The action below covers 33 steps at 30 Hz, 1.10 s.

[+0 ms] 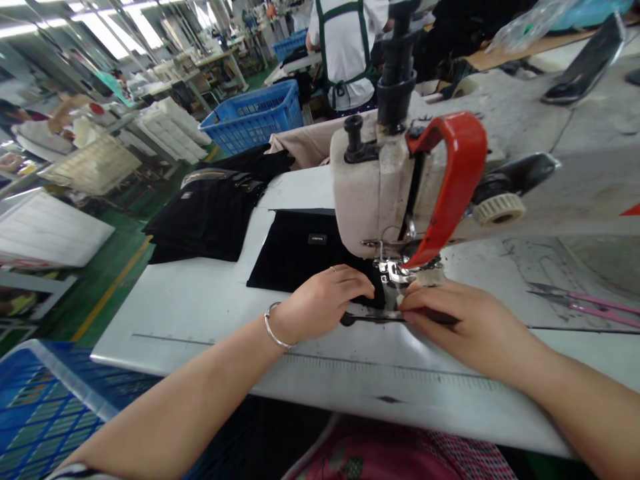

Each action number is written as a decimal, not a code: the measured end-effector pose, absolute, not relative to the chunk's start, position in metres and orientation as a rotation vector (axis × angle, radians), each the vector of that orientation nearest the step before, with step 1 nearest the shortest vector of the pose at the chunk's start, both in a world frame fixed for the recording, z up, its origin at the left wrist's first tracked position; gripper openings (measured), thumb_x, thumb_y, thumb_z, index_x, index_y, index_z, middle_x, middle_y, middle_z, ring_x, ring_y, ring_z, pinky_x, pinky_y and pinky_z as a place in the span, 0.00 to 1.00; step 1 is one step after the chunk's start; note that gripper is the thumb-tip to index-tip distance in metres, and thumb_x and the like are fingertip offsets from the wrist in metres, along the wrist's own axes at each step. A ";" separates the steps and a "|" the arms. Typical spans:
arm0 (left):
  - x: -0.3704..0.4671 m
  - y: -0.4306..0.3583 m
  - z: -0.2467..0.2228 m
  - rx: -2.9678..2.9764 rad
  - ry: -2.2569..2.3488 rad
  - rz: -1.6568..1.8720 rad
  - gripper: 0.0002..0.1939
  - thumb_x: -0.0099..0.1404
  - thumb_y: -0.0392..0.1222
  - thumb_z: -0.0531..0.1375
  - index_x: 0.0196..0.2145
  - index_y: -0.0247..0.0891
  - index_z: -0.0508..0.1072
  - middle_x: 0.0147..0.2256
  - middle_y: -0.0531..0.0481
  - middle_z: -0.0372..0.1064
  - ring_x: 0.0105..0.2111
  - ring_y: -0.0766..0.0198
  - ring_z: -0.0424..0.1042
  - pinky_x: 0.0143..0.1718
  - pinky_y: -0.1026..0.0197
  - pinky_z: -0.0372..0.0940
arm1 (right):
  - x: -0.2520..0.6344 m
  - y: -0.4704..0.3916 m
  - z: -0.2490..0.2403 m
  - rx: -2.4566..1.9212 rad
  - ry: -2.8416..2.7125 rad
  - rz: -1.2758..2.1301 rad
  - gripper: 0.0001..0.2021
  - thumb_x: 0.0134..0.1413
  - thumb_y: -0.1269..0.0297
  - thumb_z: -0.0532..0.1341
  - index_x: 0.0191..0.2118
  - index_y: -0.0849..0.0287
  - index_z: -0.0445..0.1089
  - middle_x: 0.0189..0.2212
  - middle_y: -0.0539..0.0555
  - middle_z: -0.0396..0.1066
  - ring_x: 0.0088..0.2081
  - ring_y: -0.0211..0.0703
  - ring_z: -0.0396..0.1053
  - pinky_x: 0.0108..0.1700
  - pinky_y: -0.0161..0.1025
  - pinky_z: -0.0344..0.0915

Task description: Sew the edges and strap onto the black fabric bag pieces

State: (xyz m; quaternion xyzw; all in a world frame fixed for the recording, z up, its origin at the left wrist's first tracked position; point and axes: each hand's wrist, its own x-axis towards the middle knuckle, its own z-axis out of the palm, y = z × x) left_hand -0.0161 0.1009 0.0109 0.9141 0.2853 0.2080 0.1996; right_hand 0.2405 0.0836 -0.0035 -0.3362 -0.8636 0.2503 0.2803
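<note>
A black fabric piece (295,250) with a small label lies flat on the white sewing table, its right end under the presser foot (393,270) of the sewing machine (363,193). My left hand (330,297), with a silver bangle at the wrist, rests its curled fingers on the fabric's front right part, pressing it. To the right of the foot, my right hand (450,313) pinches a dark, narrow item (437,316) between thumb and fingers; what exactly it is cannot be made out. A red curved lever (463,173) rises above the right hand.
Stacked black fabric pieces (200,217) lie at the table's back left. Pink-handled scissors (590,303) are on the right. Blue baskets stand behind the table (255,113) and at lower left (45,407). A person in a white top (345,53) stands beyond.
</note>
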 end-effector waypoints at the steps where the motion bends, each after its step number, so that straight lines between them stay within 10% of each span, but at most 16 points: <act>1: -0.015 0.101 0.011 2.583 0.816 0.581 0.19 0.63 0.23 0.50 0.48 0.35 0.71 0.49 0.44 0.71 0.52 0.61 0.68 0.57 0.51 0.65 | 0.240 0.083 -0.004 -0.888 -2.315 0.666 0.07 0.60 0.68 0.58 0.41 0.54 0.72 0.37 0.52 0.73 0.38 0.40 0.70 0.38 0.39 0.67; 7: -0.012 0.101 0.003 2.551 0.933 0.753 0.09 0.69 0.34 0.56 0.44 0.38 0.75 0.41 0.49 0.74 0.43 0.64 0.71 0.49 0.58 0.68 | 0.230 0.077 -0.012 -0.878 -2.517 0.413 0.15 0.61 0.67 0.57 0.52 0.51 0.70 0.38 0.53 0.70 0.38 0.45 0.68 0.38 0.45 0.65; 33: -0.010 0.093 0.001 2.616 0.871 0.654 0.08 0.68 0.32 0.56 0.42 0.37 0.73 0.39 0.49 0.73 0.40 0.64 0.71 0.48 0.56 0.66 | 0.229 0.076 -0.010 -0.898 -2.446 0.472 0.11 0.62 0.69 0.55 0.46 0.56 0.72 0.34 0.53 0.70 0.36 0.44 0.68 0.38 0.45 0.63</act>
